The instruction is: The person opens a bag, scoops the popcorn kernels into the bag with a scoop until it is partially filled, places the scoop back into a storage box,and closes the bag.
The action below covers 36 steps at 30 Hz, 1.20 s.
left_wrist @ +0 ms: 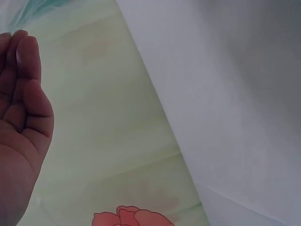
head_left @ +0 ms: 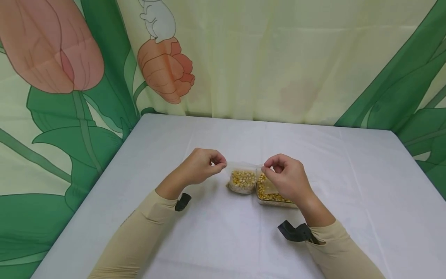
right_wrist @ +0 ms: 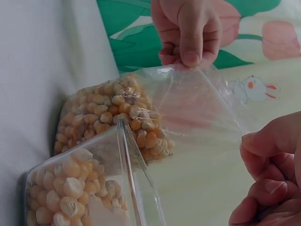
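A clear plastic bag (head_left: 243, 181) partly filled with corn kernels stands on the table. My left hand (head_left: 205, 166) pinches its top edge at the left corner, and my right hand (head_left: 287, 176) pinches the opposite corner. In the right wrist view the bag (right_wrist: 110, 113) has its upper part pulled flat between the left hand (right_wrist: 188, 35) and the right hand (right_wrist: 275, 174). Beside it, under the right hand, is a clear rectangular container (head_left: 277, 203) of corn kernels with a pale flat piece (right_wrist: 106, 212) lying in it. The left wrist view catches the left hand (left_wrist: 21, 127) only at its edge.
A white cloth covers the table (head_left: 223, 240). Behind it hangs a curtain (head_left: 244, 58) printed with tulips and a rabbit. Black wrist mounts (head_left: 296, 231) stick out from both sleeves.
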Tool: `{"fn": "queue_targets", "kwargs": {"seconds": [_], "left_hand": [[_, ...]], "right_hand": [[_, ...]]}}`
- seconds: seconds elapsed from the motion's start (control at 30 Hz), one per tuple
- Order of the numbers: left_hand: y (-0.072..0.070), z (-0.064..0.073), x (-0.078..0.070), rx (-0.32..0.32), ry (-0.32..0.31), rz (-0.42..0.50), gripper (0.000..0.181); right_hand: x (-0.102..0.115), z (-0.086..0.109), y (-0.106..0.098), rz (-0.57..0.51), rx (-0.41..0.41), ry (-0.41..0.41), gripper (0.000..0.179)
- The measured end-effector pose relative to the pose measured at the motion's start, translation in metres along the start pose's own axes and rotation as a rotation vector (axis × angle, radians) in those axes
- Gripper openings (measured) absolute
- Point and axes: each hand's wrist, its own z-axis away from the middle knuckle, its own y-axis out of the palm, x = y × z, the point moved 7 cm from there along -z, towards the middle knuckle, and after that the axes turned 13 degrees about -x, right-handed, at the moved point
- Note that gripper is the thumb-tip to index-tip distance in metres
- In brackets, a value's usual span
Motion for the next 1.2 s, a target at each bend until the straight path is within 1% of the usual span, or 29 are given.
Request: {"fn": "queue_targets", "kwargs": {"seconds": [0.2, 0.47, 0.7, 0.9, 1.03, 1.2], "left_hand": [[-0.001, -0.002, -0.002, 0.008, 0.002, -0.02, 0.006], [-0.003, -0.002, 0.002, -0.017, -0.01, -0.024, 0.007], [-0.013, -0.004, 0.002, -0.058, 0.007, -0.032, 0.007], [-0.018, -0.008, 0.004, -0.071, 0.007, -0.044, 0.008], [-0.024, -0.01, 0.007, -0.075, -0.019, -0.054, 0.008], [-0.024, -0.01, 0.016, -0.043, -0.08, -0.056, 0.008]], "right_hand": [[0.0, -0.002, -0.001, 0.0, -0.007, -0.011, 0.005], [0.003, -0.003, 0.003, 0.007, -0.012, -0.019, 0.004], [0.011, -0.007, 0.005, 0.031, -0.031, -0.063, 0.004], [0.015, -0.016, 0.007, 0.064, -0.026, -0.083, 0.003], [0.017, -0.022, 0.014, 0.078, -0.016, -0.091, 0.004], [0.017, -0.025, 0.021, 0.078, 0.007, -0.081, 0.005]]}}
